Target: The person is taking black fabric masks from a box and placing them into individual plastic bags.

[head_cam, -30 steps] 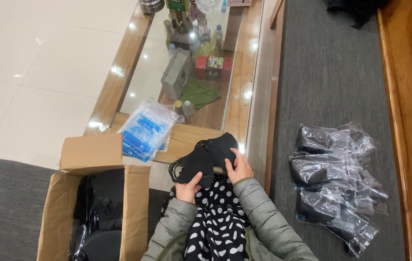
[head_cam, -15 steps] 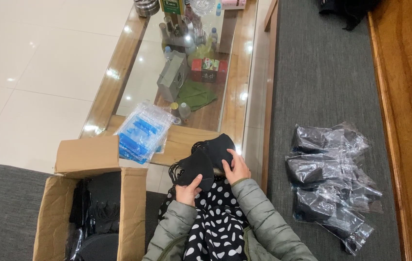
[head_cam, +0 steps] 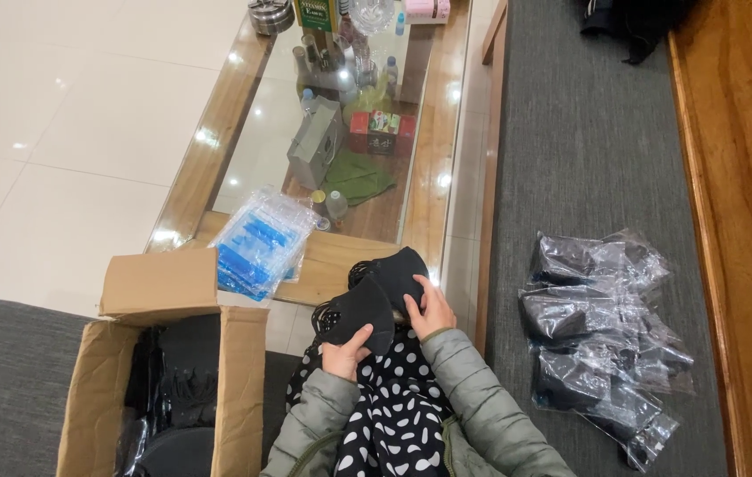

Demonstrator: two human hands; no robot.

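We hold a stack of black masks (head_cam: 374,296) over our lap, near the table (head_cam: 340,261) edge. Our left hand (head_cam: 345,356) pinches its lower edge; our right hand (head_cam: 433,309) clasps its side. A box (head_cam: 239,389) stands just left; bagged masks (head_cam: 601,340) lie right.

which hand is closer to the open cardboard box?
Left. The left hand holds the black masks just right of the cardboard box; the right hand grips them farther right.

One cardboard box (head_cam: 164,389), two hands (head_cam: 345,356) holding black masks (head_cam: 376,296).
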